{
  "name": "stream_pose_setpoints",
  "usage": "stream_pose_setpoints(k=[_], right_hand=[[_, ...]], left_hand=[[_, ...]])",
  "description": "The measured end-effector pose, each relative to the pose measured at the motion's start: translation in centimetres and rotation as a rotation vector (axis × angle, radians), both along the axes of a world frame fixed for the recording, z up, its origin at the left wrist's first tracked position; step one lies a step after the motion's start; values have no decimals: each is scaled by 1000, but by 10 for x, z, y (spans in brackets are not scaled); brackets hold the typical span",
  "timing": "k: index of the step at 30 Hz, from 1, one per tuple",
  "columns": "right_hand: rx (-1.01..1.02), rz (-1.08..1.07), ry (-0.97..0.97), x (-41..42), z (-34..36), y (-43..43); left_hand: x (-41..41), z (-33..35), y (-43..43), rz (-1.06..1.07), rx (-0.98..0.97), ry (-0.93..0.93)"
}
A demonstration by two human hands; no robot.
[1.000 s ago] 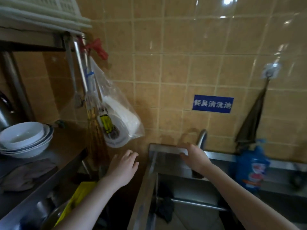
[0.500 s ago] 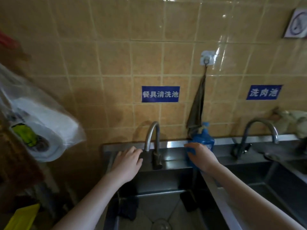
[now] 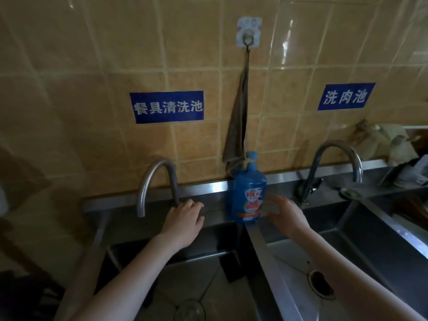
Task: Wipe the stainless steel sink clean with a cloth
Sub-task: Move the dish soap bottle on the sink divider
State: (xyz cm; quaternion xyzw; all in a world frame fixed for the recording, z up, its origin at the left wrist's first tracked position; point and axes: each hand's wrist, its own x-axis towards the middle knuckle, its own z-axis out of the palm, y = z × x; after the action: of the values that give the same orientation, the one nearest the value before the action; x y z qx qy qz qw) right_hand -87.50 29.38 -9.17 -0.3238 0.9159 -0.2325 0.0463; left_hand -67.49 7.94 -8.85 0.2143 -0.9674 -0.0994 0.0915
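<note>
Currently: tan tiled wall [image 3: 92, 66] fills the top half. Below it is your sink [image 3: 264, 256]: stainless steel, two basins split by a bright divider strip. The left basin is dark and dull, the right one paler, with a dark round drain [image 3: 320, 283]. One gooseneck faucet stands behind each basin, left [image 3: 157, 181] and right [image 3: 335, 163]. The cloth [image 3: 238, 121] is grey-brown, limp and narrow, hanging from a wall hook [image 3: 249, 32] between two blue signs. Its tail ends just behind the blue soap bottle [image 3: 249, 198] on the back ledge. Your left hand [image 3: 183, 221] rests on that ledge by the left faucet base, gripping nothing. Your right hand [image 3: 287, 216] is blurred, fingers spread and empty, just right of the bottle; contact unclear.
</note>
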Motion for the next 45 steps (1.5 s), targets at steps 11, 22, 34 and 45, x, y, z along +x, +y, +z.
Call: stream_pose_setpoints(k=[11,22,34,45], right_hand=[[-55,-25,-271,-100,-78,-12],[-252,121,-490,-157,-118,-67],[-320,354,-555,-166,-128,-74],[-389,278,-483,-111,-100,-46]], left_hand=[[-113,-65,-5,93,256,-85],[-192,-100,-20,115,718,59],[-199,-96,-19,-37,935,127],[-157,-75,-1,-53,873,198]])
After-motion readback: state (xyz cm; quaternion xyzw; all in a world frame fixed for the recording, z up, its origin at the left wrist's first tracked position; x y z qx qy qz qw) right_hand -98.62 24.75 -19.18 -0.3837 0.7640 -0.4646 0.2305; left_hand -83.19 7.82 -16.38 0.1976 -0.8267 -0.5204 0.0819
